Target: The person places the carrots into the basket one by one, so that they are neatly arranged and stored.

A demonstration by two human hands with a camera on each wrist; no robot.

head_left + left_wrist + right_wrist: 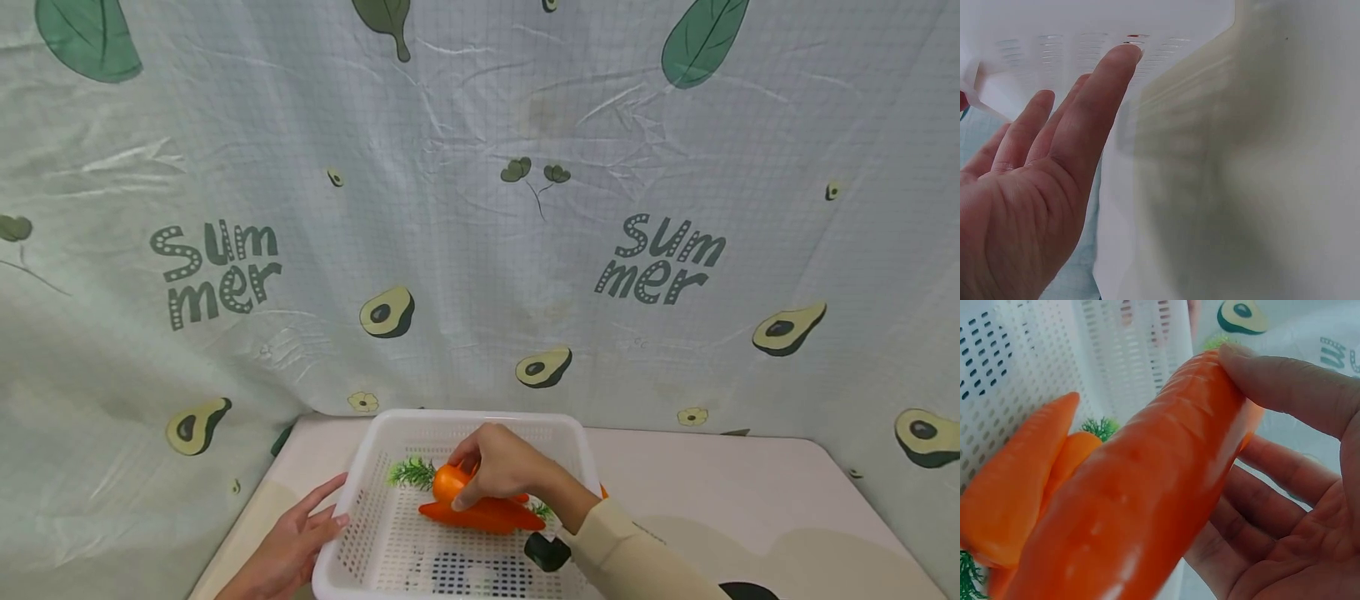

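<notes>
My right hand (501, 462) pinches an orange toy carrot (1141, 469) between thumb and fingers near its thick leafy end, over the white plastic basket (347, 500). Its green leaves (412, 472) point left in the head view. Below it, more orange carrots (1016, 481) lie in the basket, partly overlapped by the held one. My left hand (288, 546) is at the basket's left side with fingers extended. In the left wrist view its index fingertip is right at the slotted wall (1091, 47).
The basket stands on a pale table (675, 492), against a hanging sheet (465, 250) printed with avocados and leaves. A bit of orange (603, 492) shows beyond the right forearm. A dark wrist camera (547, 552) sits at the right wrist.
</notes>
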